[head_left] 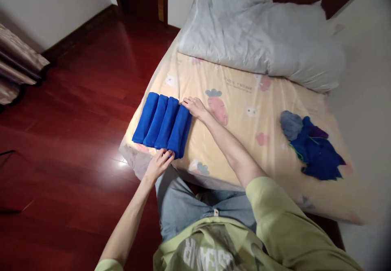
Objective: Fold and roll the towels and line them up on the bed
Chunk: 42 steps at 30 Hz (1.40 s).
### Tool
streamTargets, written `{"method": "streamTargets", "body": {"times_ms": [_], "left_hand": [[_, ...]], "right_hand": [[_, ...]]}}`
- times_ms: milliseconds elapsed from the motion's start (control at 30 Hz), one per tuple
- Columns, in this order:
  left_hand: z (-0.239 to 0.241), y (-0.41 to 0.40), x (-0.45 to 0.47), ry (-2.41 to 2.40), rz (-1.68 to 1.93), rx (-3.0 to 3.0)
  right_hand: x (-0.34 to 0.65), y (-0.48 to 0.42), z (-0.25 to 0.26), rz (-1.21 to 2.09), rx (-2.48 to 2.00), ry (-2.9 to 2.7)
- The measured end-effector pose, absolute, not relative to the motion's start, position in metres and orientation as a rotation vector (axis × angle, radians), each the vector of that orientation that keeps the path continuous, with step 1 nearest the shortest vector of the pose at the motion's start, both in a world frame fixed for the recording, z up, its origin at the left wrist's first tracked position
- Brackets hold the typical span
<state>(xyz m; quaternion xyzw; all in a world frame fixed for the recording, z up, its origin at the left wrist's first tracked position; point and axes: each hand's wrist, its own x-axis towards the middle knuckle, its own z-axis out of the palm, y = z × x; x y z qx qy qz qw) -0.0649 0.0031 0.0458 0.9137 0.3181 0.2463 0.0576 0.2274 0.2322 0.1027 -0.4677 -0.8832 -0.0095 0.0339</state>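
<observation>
Several blue cloths, folded into long narrow bundles, lie side by side in a row (159, 120) at the near left corner of the bed. The rightmost folded blue cloth (180, 128) sits against the others. At its near end, my left hand (159, 164) has its fingers bent and closed on the edge. My right hand (194, 107) grips the far end of the same cloth, fingers curled over the corner. The undersides of both hands' fingertips are hidden.
The bed (238, 140) has a yellow sheet with carrot and rabbit prints. A loose pile of dark blue clothing (320, 153) and a grey bunched cloth (291, 125) lie to the right. A bulky grey quilt (244, 30) covers the far end. Red wooden floor (76, 140) is at left.
</observation>
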Motion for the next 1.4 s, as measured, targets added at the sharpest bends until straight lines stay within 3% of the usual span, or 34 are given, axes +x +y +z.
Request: {"method": "streamTargets", "body": {"times_ms": [300, 567, 700, 867, 1000, 1133, 1267, 1400], "left_hand": [[0.02, 0.007, -0.066, 1.03, 0.785, 2.685], [0.012, 0.003, -0.058, 1.143, 0.791, 2.642], [0.021, -0.007, -0.051, 1.276, 0.745, 2.624], [0.052, -0.036, -0.035, 1.538, 0.647, 2.63], [0.074, -0.064, -0.007, 1.447, 0.716, 2.691], [0.077, -0.084, 0.032, 1.16, 0.58, 2.756], [0.072, -0.092, 0.085, 0.938, 0.48, 2.793], [0.074, -0.094, 0.155, 0.707, 0.404, 2.773]], "right_hand": [[0.197, 0.242, 0.075, 0.115, -1.695, -2.644], [0.205, 0.209, 0.1, 0.223, -1.725, -2.719], [0.194, 0.159, 0.102, 0.186, -1.712, -2.553], [0.176, 0.111, 0.096, 0.431, -1.628, -2.483], [0.191, 0.082, 0.107, 0.503, -1.486, -2.229], [0.251, -0.001, 0.094, 0.594, -1.297, -1.919], [0.326, -0.152, 0.05, 0.689, -1.608, -1.215], [0.363, -0.298, 0.026, 0.553, -1.76, -0.707]]}}
